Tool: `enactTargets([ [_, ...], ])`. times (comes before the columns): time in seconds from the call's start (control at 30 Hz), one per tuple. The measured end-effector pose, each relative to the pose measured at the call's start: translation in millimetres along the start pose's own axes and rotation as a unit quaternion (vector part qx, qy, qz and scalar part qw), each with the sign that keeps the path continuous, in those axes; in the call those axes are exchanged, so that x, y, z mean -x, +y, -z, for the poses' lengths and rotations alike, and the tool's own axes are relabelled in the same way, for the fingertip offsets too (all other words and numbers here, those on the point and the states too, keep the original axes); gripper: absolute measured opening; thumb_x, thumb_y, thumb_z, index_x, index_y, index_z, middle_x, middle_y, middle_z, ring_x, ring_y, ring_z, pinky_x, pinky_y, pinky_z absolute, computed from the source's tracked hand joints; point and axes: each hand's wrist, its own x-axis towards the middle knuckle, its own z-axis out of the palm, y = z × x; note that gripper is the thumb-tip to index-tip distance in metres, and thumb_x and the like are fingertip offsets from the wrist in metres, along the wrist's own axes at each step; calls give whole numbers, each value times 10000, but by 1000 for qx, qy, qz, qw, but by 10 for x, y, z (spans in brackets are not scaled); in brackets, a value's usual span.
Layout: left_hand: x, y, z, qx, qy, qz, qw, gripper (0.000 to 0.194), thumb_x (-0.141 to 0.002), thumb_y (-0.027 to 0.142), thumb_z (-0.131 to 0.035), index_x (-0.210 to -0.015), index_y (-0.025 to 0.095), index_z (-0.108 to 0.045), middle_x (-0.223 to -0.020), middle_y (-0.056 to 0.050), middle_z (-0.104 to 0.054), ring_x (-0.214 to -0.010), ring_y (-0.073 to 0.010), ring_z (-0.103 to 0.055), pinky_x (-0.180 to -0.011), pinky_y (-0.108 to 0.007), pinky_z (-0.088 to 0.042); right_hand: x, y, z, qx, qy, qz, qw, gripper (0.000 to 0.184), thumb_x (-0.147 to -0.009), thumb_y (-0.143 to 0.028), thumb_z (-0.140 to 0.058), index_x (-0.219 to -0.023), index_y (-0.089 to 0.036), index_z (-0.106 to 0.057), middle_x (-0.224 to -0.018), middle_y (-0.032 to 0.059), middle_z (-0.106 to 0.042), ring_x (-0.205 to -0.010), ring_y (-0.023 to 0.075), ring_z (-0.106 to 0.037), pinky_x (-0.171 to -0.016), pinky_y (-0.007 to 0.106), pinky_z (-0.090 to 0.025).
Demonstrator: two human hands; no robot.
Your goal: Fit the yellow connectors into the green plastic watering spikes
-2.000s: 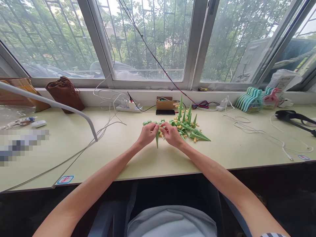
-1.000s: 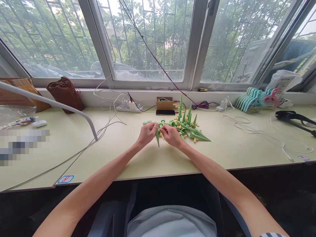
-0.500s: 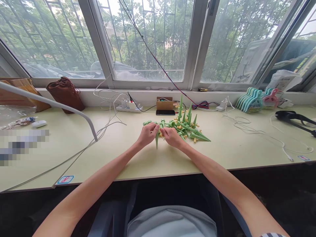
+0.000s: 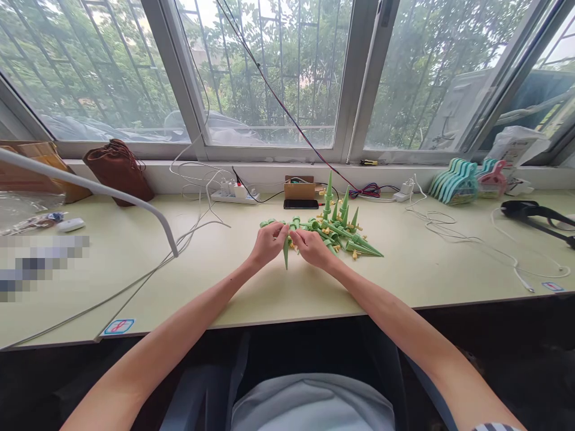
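Note:
Over the table, my left hand [image 4: 268, 242] is closed around a green plastic watering spike [image 4: 286, 256], its point hanging down. My right hand [image 4: 313, 246] meets it at the upper part of that spike, fingers pinched together; whatever lies between them is hidden. Just behind and to the right lies a pile of similar green spikes [image 4: 365, 246] with small yellow valves [image 4: 354, 254]. Several spikes in the pile stand point up, such as the tall spike [image 4: 329, 191]. A few green caps [image 4: 271, 222] show behind my left hand.
Behind the pile are a black phone [image 4: 300, 205] and a small cardboard box [image 4: 299, 190]. A power strip [image 4: 234, 194] with white cables stands left of them. Teal hangers [image 4: 454, 182] and black goggles [image 4: 534, 212] are at the right. A grey lamp arm [image 4: 153, 216] reaches in from the left.
Both hands stay at the same place. The spike in the left hand has shifted very slightly up and right, and the right hand's fingers have moved a little at its upper part.

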Motion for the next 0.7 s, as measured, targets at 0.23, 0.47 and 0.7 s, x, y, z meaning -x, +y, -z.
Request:
enactTargets([
  [0.23,-2,-35,16,91,-21,117,989,401,-917,454,-503,-604,217,-420,-453,45,-391,-368,-117,-431,-394,-255,-308,25,5,-4,-6,-55,13,998,343,-1023,-466,-378,-782,-224,-409,-636,-45,-474,-557,117,-402,-590,250,-294],
  [0.47,11,-19,16,29,-30,52,998,403,-920,410,-494,-590,222,-362,-456,49,-338,-424,-115,-393,-435,-253,-302,24,26,-13,12,-66,12,998,369,-1046,-449,-324,-774,-223,-429,-626,-35,-461,-558,124,-394,-602,260,-302],
  [0.7,26,-26,0,5,-45,15,999,398,-930,377,-472,-583,223,-352,-483,33,-356,-505,-140,-422,-513,-271,-341,16,14,1,15,-50,22,998,515,-1052,-501,-246,-674,-203,-430,-638,10,-522,-599,133,-457,-626,270,-315],
])
